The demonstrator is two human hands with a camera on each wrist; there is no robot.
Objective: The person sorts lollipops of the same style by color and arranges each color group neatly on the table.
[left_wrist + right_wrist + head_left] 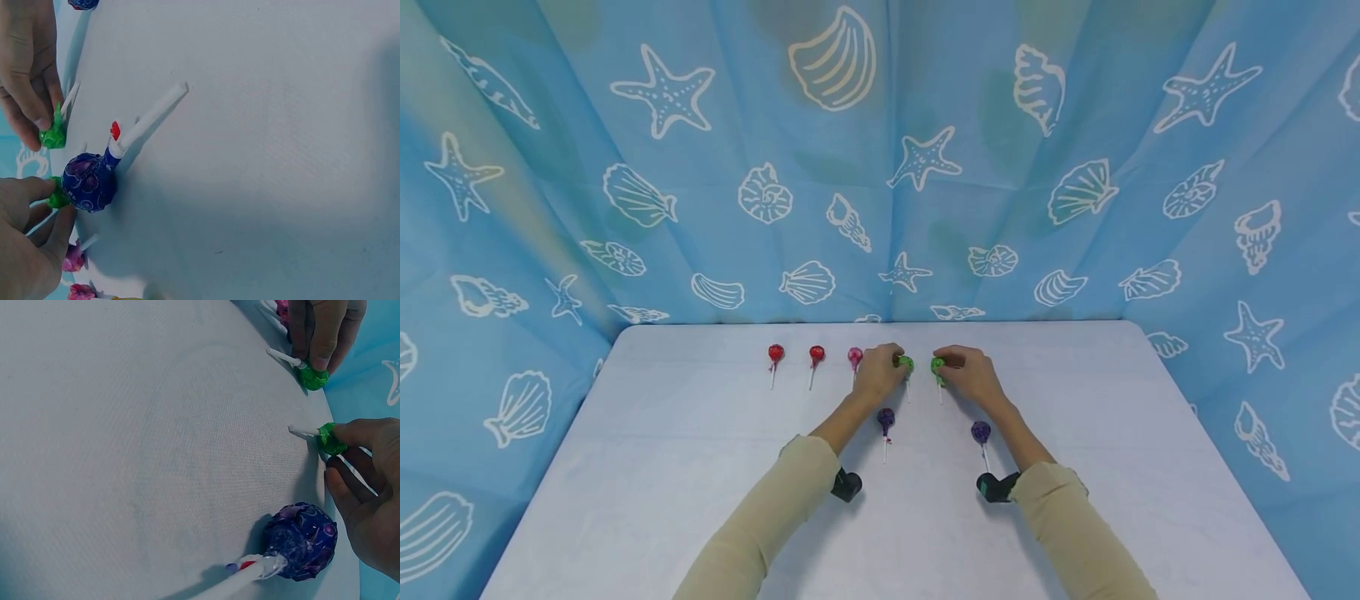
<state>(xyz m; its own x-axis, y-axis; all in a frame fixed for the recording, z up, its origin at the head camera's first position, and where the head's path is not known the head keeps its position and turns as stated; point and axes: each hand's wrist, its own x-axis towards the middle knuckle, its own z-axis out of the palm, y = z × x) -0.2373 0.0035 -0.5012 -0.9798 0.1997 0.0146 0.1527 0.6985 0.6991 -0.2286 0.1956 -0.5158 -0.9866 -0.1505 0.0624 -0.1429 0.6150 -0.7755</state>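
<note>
My left hand (880, 372) pinches a green-wrapped lollipop (907, 364) near the back of the white table. Just to its right, my right hand (972, 375) pinches another green lollipop (937, 367) between thumb and fingers. Both white sticks point toward me, and a small gap parts the two candies. Nearer to me lie two purple-blue lollipops, one (886, 418) by the left forearm and one (981, 432) beside the right forearm. A pink lollipop (855, 356) lies at the left hand's outer side, its stick partly hidden by that hand.
Two red lollipops, one (776, 353) far left and one (817, 355) closer in, continue the back row on the white table (700, 467). A blue curtain (880, 167) with shells and starfish hangs behind and at both sides. Black wrist cameras (847, 485) stick out inward from the wrists.
</note>
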